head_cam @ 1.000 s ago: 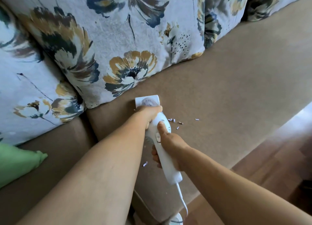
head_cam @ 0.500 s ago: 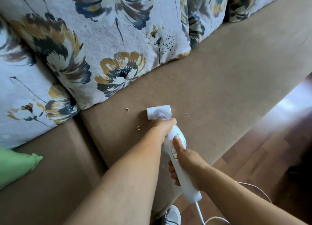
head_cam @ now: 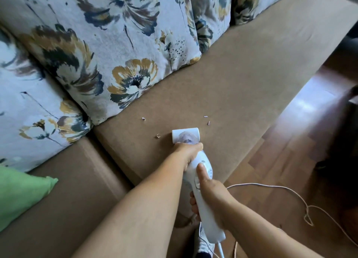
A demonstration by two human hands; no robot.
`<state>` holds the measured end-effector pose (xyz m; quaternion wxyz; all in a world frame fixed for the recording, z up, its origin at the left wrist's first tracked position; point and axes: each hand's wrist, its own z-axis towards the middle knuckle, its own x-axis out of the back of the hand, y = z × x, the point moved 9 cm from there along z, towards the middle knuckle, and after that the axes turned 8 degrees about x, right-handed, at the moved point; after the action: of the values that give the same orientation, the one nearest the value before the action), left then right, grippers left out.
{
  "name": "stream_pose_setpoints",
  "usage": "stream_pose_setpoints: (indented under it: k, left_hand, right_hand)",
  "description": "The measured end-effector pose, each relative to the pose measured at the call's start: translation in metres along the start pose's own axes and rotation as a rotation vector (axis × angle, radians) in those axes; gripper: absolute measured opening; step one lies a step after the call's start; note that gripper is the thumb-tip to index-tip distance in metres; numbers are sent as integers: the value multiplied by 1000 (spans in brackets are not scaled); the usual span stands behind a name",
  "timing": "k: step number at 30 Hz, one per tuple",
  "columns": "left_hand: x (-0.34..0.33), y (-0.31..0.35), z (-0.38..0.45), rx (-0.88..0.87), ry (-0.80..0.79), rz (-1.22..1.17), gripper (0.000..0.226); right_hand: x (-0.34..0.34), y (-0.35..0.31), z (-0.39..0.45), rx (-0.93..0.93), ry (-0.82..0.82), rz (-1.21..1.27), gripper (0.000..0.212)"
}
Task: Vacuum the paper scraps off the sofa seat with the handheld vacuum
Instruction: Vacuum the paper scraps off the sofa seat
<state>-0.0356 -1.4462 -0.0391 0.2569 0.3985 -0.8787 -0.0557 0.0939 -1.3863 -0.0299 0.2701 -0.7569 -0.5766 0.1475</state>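
No legible text, label, brand or number anywhere in view.

Three floral cushions lean along the sofa's back edge: a large floral cushion [head_cam: 108, 50] in the middle, a second floral cushion [head_cam: 33, 110] at its left, and a narrower floral cushion [head_cam: 211, 15] toward the far end, with another patterned cushion [head_cam: 246, 4] just beyond it. A green cushion [head_cam: 21, 195] lies at the near left. Off the front edge, a wooden floor [head_cam: 286, 161] shines with light.
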Motion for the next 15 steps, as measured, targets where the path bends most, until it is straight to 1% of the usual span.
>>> stream_pose_setpoints:
  k: [4, 7, 12, 15]
  left_hand:
    - [-2, 14, -10, -55, -29, 29, 81]
    - [-3, 37, -13, -95, -23, 56, 86]
    - [-12, 79, -4, -109, -1, 102, 80]
    - [-21, 104, 10, -103, -17, 92, 77]
  right_hand:
    - [5, -6, -8, 37, 50, 35, 76]
    - [13, -19, -3, 52, 70, 58, 79]
    - [32, -42, 20, 18, 67, 107, 78]
    - [46, -56, 42, -1, 64, 129, 76]
